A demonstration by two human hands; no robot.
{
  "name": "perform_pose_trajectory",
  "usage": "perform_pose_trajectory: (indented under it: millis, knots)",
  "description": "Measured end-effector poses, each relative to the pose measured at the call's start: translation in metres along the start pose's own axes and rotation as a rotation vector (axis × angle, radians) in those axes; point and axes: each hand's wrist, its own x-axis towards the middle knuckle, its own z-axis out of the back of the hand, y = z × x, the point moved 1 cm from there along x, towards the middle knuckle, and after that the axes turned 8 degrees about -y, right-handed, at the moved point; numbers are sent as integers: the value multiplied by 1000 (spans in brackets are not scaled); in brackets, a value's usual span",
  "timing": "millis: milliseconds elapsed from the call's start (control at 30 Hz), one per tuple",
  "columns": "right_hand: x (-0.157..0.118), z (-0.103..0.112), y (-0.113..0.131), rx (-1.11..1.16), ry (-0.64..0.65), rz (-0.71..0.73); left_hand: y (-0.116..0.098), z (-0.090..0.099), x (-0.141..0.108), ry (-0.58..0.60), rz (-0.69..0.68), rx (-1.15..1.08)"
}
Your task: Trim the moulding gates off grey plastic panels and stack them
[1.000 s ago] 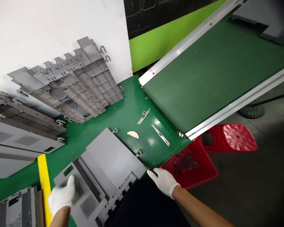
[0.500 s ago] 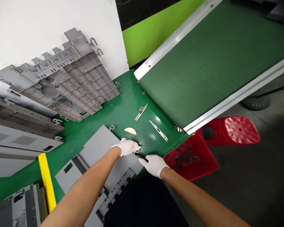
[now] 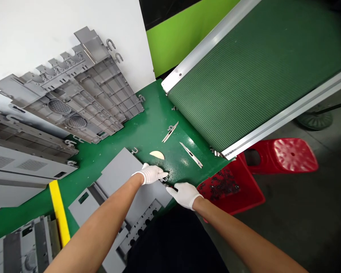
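Note:
My left hand [image 3: 151, 174], in a white glove, lies over the edge of a grey plastic panel [image 3: 121, 170] on the green table. Its fingers pinch a small grey plastic hook [image 3: 165, 178] at that edge. My right hand [image 3: 186, 195], gloved too, is closed round a pair of nippers [image 3: 172, 187] with dark and red handles. The metal jaws point left, close to the hook and my left fingertips; whether they touch it I cannot tell. A pale half-round piece [image 3: 157, 154] lies just beyond my left hand.
Two slim knives [image 3: 191, 155] lie on the green table [image 3: 147, 129]. A red bin [image 3: 250, 193] with dark scraps stands at right, beside a red stool [image 3: 294, 155]. The green conveyor belt [image 3: 244, 76] slopes up behind. More grey panels [image 3: 93, 91] lean at left.
The view has shifted slightly. My left hand still pinches at the panel edge, and the nippers' jaws now sit a little closer to the left fingers.

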Motion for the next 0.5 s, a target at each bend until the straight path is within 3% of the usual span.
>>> perform_pose_trajectory:
  millis: [267, 500]
  knots:
    - [1, -5, 6, -90, -7, 22, 3, -4, 1, -21, -58, -88]
    - [2, 0, 9, -76, -19, 15, 3, -3, -2, -32, -32, -87]
